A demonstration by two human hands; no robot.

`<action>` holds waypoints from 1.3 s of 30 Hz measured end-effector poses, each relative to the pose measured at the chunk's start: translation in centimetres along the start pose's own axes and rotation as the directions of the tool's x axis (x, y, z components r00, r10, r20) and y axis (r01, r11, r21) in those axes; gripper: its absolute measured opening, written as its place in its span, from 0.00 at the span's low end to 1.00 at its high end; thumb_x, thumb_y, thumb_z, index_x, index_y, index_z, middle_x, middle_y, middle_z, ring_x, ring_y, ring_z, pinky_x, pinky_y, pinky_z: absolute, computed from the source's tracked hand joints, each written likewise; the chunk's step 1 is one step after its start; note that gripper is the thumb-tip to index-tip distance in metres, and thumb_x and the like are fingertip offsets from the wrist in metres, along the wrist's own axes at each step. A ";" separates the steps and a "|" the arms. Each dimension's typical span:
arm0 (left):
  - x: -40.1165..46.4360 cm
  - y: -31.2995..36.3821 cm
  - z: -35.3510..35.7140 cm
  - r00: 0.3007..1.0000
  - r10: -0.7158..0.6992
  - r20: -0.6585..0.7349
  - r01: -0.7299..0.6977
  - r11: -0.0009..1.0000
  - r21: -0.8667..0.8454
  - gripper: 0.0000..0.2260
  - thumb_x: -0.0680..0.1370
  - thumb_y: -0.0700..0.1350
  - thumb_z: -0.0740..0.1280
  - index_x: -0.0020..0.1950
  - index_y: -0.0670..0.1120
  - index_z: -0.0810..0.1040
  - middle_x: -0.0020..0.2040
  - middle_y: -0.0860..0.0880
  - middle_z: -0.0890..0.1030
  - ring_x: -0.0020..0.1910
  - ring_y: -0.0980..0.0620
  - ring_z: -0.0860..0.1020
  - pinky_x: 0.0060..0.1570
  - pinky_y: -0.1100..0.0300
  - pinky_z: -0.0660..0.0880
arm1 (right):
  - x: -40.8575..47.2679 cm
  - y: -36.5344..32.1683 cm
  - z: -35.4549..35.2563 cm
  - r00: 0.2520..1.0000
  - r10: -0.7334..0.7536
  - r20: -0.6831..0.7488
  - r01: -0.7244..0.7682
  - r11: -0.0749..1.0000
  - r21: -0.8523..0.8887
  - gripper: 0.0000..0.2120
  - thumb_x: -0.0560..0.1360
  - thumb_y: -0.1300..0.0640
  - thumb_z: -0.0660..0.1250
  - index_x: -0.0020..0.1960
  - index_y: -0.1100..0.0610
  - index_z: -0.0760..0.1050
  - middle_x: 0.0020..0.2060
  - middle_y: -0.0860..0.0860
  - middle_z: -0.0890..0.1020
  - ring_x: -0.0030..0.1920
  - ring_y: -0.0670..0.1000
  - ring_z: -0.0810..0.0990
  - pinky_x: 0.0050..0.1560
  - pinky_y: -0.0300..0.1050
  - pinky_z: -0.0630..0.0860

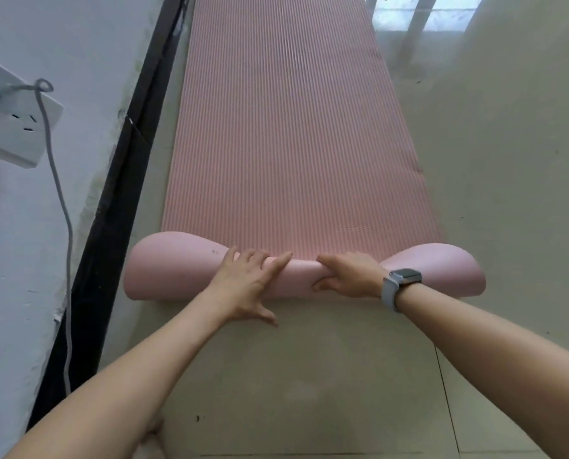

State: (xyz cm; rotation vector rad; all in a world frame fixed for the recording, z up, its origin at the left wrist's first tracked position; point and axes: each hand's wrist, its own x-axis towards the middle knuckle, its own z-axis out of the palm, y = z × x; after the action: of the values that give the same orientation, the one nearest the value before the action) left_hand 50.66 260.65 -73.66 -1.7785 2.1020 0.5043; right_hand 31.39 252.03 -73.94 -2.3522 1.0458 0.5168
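A pink ribbed yoga mat [286, 127] lies flat on the floor, running away from me. Its near end is curled into a loose roll [173, 270] that flares out at both sides. My left hand [246, 286] lies on the roll left of centre with fingers spread and straight, thumb pointing down toward the floor. My right hand [346, 276], with a grey smartwatch on the wrist, grips the roll right of centre, fingers over the top and thumb tucked under the front.
A white wall [18, 260] with a socket [14, 127] and a hanging grey cable [64, 207] stands at the left, above a black skirting strip [111, 226]. Pale floor tiles [309, 376] lie in front of me. White furniture legs [415, 24] stand at the far right.
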 end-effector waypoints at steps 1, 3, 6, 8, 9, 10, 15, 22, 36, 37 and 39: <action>0.1 0.1 0.8 1.000 -0.016 -0.008 0.017 0.999 0.037 0.49 0.65 0.64 0.69 0.75 0.55 0.42 0.68 0.46 0.65 0.68 0.45 0.65 0.70 0.47 0.58 | 0.7 0.1 -0.5 0.999 0.006 0.039 -0.007 0.999 0.031 0.17 0.73 0.42 0.64 0.50 0.56 0.69 0.52 0.56 0.80 0.52 0.58 0.77 0.42 0.45 0.66; 0.7 0.1 1.7 0.997 -0.066 -0.037 0.067 0.997 0.034 0.46 0.68 0.61 0.69 0.75 0.53 0.43 0.64 0.44 0.69 0.63 0.44 0.69 0.62 0.51 0.65 | 1.8 0.1 -0.9 0.993 0.016 0.115 -0.025 0.997 0.075 0.18 0.72 0.42 0.65 0.51 0.56 0.71 0.51 0.54 0.79 0.51 0.57 0.76 0.43 0.45 0.67; 1.9 -0.1 1.8 0.996 -0.084 -0.017 0.083 0.996 -0.036 0.33 0.72 0.55 0.67 0.72 0.50 0.55 0.58 0.42 0.74 0.57 0.42 0.74 0.53 0.51 0.71 | 2.5 0.7 -0.4 0.981 0.070 0.182 -0.090 0.991 0.103 0.23 0.71 0.39 0.65 0.58 0.53 0.70 0.56 0.53 0.78 0.55 0.56 0.76 0.49 0.48 0.71; 2.8 -0.7 1.5 0.998 -0.055 -0.008 0.055 0.996 -0.068 0.25 0.72 0.54 0.67 0.65 0.49 0.63 0.56 0.42 0.78 0.55 0.40 0.76 0.49 0.51 0.72 | 2.1 1.1 0.2 0.997 0.073 0.026 -0.074 0.997 0.034 0.31 0.70 0.37 0.64 0.68 0.50 0.63 0.61 0.53 0.75 0.60 0.56 0.75 0.57 0.51 0.71; 3.2 -1.2 1.0 0.999 -0.051 0.004 0.052 0.994 -0.095 0.23 0.72 0.54 0.67 0.62 0.49 0.65 0.56 0.42 0.79 0.55 0.40 0.77 0.48 0.52 0.72 | 1.8 1.2 0.6 0.989 0.013 -0.146 -0.019 0.999 -0.044 0.35 0.69 0.37 0.64 0.70 0.50 0.59 0.62 0.53 0.74 0.61 0.57 0.74 0.61 0.53 0.69; 3.6 -1.9 0.4 0.998 -0.060 0.023 0.062 0.989 -0.131 0.22 0.71 0.54 0.68 0.60 0.49 0.67 0.56 0.42 0.79 0.55 0.40 0.77 0.46 0.53 0.71 | 1.5 1.3 1.1 0.946 -0.095 -0.309 0.043 0.985 -0.170 0.38 0.67 0.37 0.66 0.71 0.51 0.57 0.61 0.55 0.75 0.59 0.58 0.76 0.63 0.56 0.69; 6.1 -4.2 -2.3 0.982 -0.029 0.189 0.086 0.950 -0.300 0.22 0.67 0.54 0.73 0.56 0.51 0.71 0.56 0.46 0.80 0.55 0.44 0.77 0.47 0.54 0.71 | 1.6 1.7 2.1 0.891 -0.262 -0.372 0.052 0.871 -0.488 0.53 0.52 0.33 0.73 0.71 0.44 0.55 0.60 0.59 0.75 0.53 0.63 0.76 0.56 0.66 0.72; 6.2 -5.0 -1.9 0.991 -0.131 0.023 0.131 0.943 -0.307 0.37 0.67 0.60 0.71 0.72 0.55 0.58 0.67 0.48 0.71 0.65 0.45 0.71 0.62 0.51 0.68 | 5.7 1.3 -2.8 0.989 -0.098 -0.115 0.054 0.940 -0.337 0.38 0.69 0.38 0.66 0.72 0.43 0.50 0.55 0.58 0.76 0.52 0.60 0.77 0.49 0.53 0.73; 7.9 -3.7 1.2 0.976 -0.202 -0.086 0.209 0.975 0.073 0.43 0.69 0.54 0.68 0.75 0.54 0.44 0.74 0.43 0.58 0.73 0.41 0.57 0.71 0.40 0.51 | 8.8 2.2 -3.4 0.993 -0.039 -0.111 -0.009 0.914 -0.406 0.42 0.68 0.38 0.66 0.73 0.44 0.46 0.69 0.55 0.62 0.68 0.59 0.65 0.66 0.65 0.60; 8.2 -4.2 1.0 0.978 -0.188 -0.091 0.193 0.980 0.053 0.41 0.69 0.54 0.68 0.75 0.55 0.46 0.72 0.44 0.61 0.71 0.42 0.61 0.70 0.41 0.54 | 8.0 2.1 -2.8 0.973 -0.104 -0.208 -0.002 0.892 -0.451 0.41 0.69 0.39 0.66 0.74 0.46 0.49 0.70 0.56 0.62 0.69 0.60 0.64 0.67 0.70 0.54; 8.8 -5.2 0.3 0.985 -0.154 -0.078 0.154 0.988 0.001 0.40 0.67 0.56 0.68 0.74 0.56 0.50 0.69 0.47 0.67 0.68 0.44 0.66 0.68 0.44 0.59 | 6.4 2.9 -1.6 0.890 -0.241 -0.388 -0.006 0.843 -0.537 0.39 0.64 0.39 0.71 0.70 0.49 0.61 0.66 0.59 0.71 0.66 0.63 0.70 0.61 0.77 0.57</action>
State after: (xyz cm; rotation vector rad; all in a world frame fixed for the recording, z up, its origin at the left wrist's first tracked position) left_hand 54.46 252.39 -78.34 -1.9665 1.9918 0.3919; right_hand 33.38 245.75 -76.86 -3.1162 1.0247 0.2323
